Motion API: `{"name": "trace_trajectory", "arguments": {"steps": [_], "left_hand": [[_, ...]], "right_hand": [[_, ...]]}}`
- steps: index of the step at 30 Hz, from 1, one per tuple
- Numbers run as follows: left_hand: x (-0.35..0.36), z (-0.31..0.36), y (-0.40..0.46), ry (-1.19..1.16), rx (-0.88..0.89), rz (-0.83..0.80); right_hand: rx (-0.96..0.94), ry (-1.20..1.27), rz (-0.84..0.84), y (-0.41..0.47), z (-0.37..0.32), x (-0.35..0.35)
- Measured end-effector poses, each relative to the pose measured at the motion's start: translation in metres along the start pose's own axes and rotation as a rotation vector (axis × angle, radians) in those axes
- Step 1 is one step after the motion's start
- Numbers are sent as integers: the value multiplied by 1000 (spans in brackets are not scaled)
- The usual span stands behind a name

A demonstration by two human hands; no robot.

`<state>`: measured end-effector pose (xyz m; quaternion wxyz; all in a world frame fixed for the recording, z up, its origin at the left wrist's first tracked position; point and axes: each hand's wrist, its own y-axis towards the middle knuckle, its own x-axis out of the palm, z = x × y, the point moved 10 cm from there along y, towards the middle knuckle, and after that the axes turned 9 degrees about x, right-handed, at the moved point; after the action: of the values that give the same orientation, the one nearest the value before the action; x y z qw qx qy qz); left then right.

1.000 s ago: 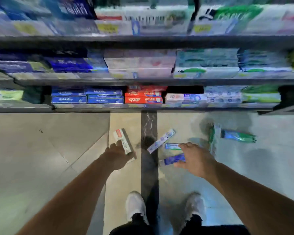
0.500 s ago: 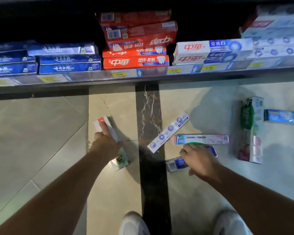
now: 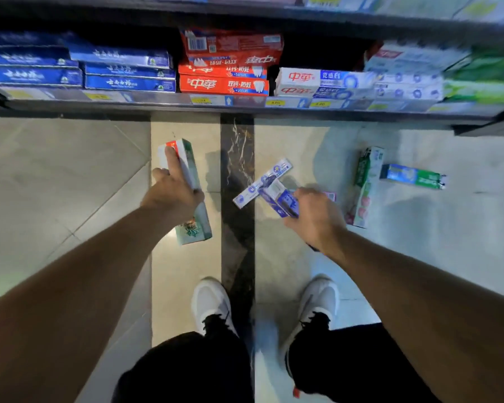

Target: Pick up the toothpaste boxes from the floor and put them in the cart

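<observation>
while no cart shows anywhere in the head view, the task looks barely begun: the left hand (image 3: pixel 172 196) is wrapped around a white-and-green box (image 3: pixel 197 225) at ten o'clock of the shoes, and the right hand (image 3: pixel 313 216) is closed on a dark blue box (image 3: pixel 280 200) at one o'clock. left on the floor (image 3: pixel 70 184): a pale blue box (image 3: pixel 277 171), a green-white box (image 3: pixel 364 181) and a blue-green box (image 3: pixel 412 176) at two o'clock.

The floor (image 3: pixel 419 257) lies in front of the bottom shelf (image 3: pixel 245 107) (boxes are stacked on it). Two shoes (image 3: pixel 211 303) stand nearest the person. Beyond them are the left hand (image 3: pixel 172 196) and right hand (image 3: pixel 312 216), and two boxes (image 3: pixel 364 187) lie further right.
</observation>
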<state>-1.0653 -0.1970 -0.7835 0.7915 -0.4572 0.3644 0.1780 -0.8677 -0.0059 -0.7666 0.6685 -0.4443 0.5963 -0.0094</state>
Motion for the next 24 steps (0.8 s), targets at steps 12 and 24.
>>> {"name": "trace_trajectory", "arguments": {"steps": [12, 24], "left_hand": [[-325, 199, -264, -71, 205, -6], [-421, 467, -396, 214, 722, -66]], "right_hand": [[114, 401, -4, -245, -16, -347], [339, 782, 192, -431, 120, -517]]}}
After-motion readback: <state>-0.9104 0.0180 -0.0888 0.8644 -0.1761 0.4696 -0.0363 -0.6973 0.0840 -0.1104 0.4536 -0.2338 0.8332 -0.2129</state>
